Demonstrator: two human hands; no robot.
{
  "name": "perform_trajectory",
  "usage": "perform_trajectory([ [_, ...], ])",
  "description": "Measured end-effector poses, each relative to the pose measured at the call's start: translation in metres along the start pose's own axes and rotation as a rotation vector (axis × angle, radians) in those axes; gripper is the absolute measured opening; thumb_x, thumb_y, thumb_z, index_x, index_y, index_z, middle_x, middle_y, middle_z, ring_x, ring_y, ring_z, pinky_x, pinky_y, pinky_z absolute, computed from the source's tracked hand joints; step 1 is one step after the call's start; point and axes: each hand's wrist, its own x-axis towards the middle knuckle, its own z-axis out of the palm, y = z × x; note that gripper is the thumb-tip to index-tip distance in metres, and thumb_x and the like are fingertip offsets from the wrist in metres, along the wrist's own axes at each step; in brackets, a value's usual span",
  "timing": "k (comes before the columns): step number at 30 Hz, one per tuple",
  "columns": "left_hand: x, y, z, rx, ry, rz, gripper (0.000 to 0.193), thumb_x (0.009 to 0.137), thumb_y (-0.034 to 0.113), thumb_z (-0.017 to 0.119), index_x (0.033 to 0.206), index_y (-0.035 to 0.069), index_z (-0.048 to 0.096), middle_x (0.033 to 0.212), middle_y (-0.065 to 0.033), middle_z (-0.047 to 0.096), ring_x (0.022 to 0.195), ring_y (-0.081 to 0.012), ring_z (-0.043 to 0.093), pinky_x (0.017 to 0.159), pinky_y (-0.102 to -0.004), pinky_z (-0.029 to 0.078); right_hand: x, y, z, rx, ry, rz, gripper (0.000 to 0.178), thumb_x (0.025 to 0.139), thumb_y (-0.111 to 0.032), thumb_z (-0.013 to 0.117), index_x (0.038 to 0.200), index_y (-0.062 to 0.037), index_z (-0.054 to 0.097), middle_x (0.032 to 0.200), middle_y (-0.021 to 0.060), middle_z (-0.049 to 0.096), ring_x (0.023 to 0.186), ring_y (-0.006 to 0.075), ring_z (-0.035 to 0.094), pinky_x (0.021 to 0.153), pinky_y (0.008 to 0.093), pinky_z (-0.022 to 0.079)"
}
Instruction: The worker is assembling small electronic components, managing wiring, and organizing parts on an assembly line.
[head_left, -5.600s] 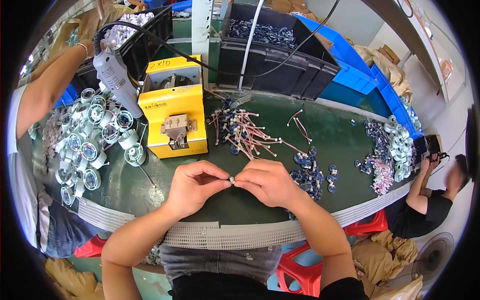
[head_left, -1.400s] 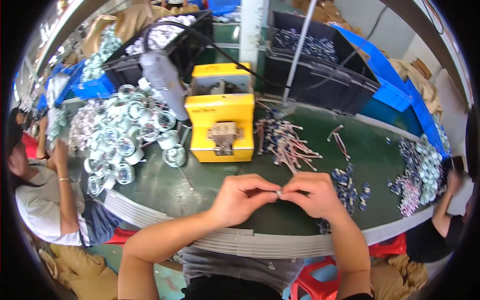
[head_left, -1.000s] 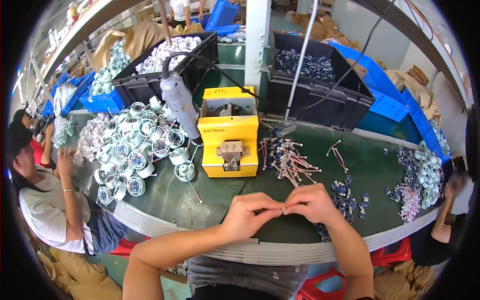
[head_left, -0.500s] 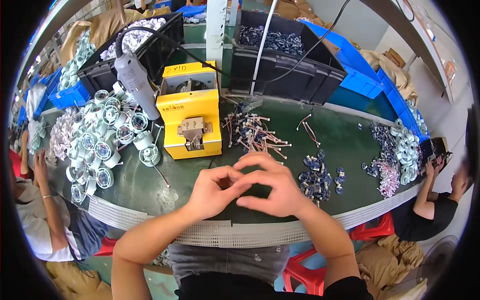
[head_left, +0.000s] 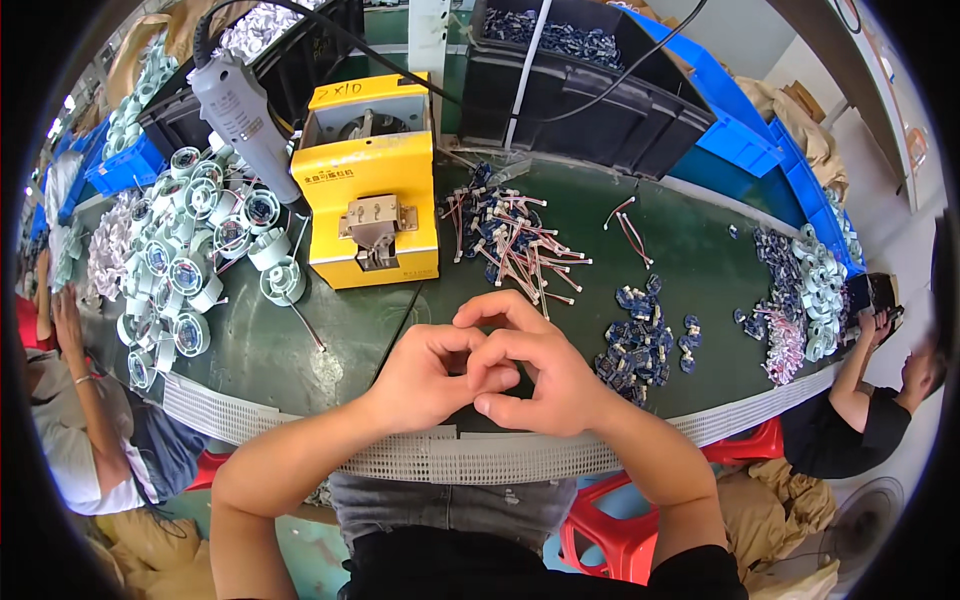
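Note:
My left hand (head_left: pixel 428 378) and my right hand (head_left: pixel 545 380) meet over the near edge of the green table, fingers curled and touching. Anything between the fingertips is hidden or too small to name. Beyond them lies a heap of small dark blue circuit boards with red and white connector wires (head_left: pixel 515 238). A pile of small blue boards without visible wires (head_left: pixel 636 340) sits just right of my right hand. Ahead and to the left stands a yellow machine (head_left: pixel 368 190) with a metal feed block on its front.
Pale green round housings (head_left: pixel 190 270) are heaped at the left, beside a grey hand tool (head_left: pixel 240 118) on a cable. Black bins (head_left: pixel 590 125) stand at the back. A white perforated strip (head_left: pixel 520 457) lines the near edge. Co-workers sit left and right.
My hands have drawn closer together, and the right fingers now curl in against the left. The whole view has shifted slightly, so the machine appears farther left and higher.

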Motion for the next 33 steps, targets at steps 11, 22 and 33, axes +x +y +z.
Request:
perform_trajectory([
  [11, -0.002, -0.004, -0.001, 0.053, 0.023, 0.02, 0.01, 0.089, 0.008, 0.074, 0.095, 0.002, 0.07, 0.087, -0.001, 0.069, 0.078, -0.0042, 0.061, 0.07, -0.0221, 0.053, -0.003, 0.005, 0.003, 0.172, -0.049, 0.126, 0.014, 0.077, -0.008, 0.073, 0.088, -0.0079, 0.064, 0.13, 0.0119, 0.043, 0.112, 0.0226, 0.051, 0.098, 0.0382, 0.042],
  [22, -0.001, -0.004, 0.0, 0.083, 0.032, 0.08, 0.011, 0.088, 0.005, 0.073, 0.098, 0.0, 0.071, 0.088, -0.0054, 0.071, 0.083, -0.0083, 0.064, 0.076, -0.0252, 0.055, -0.002, 0.007, 0.004, 0.151, -0.038, 0.081, 0.015, 0.079, -0.013, 0.072, 0.09, -0.0089, 0.063, 0.128, 0.0136, 0.047, 0.117, 0.0274, 0.051, 0.102, 0.0404, 0.041],
  [33, -0.001, -0.002, -0.003, 0.258, 0.049, 0.19, 0.008, 0.085, 0.007, 0.077, 0.09, 0.004, 0.072, 0.084, -0.0033, 0.07, 0.081, -0.0058, 0.061, 0.071, -0.0251, 0.052, 0.001, 0.006, 0.0, 0.106, -0.071, 0.052, 0.016, 0.08, -0.014, 0.075, 0.087, -0.0077, 0.063, 0.126, 0.0155, 0.046, 0.115, 0.0255, 0.048, 0.1, 0.0385, 0.039],
])
